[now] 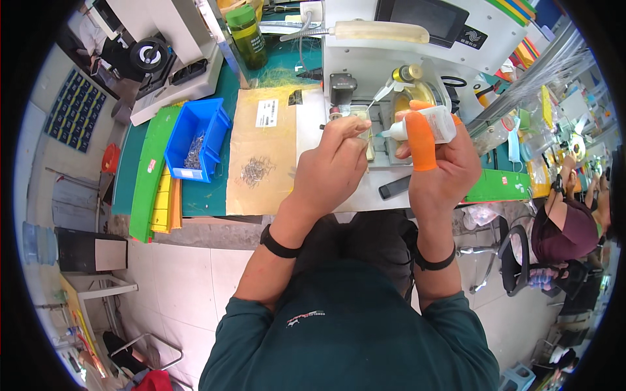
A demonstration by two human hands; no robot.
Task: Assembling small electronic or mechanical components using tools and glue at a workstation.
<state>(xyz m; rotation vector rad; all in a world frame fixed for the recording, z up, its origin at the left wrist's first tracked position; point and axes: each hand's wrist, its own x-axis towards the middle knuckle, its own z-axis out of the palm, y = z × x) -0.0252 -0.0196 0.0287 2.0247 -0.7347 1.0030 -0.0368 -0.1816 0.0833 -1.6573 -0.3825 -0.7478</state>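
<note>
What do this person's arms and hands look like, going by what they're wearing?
Dark green short sleeves end near the elbows, and each wrist has a black band. The left hand looks bare; the right hand wears orange finger covers, one on the thumb.

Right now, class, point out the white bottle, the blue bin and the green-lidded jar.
White bottle (444, 125), head view: on its body.
Blue bin (214, 144), head view: on its right wall.
Green-lidded jar (250, 43), head view: on its body.
</note>
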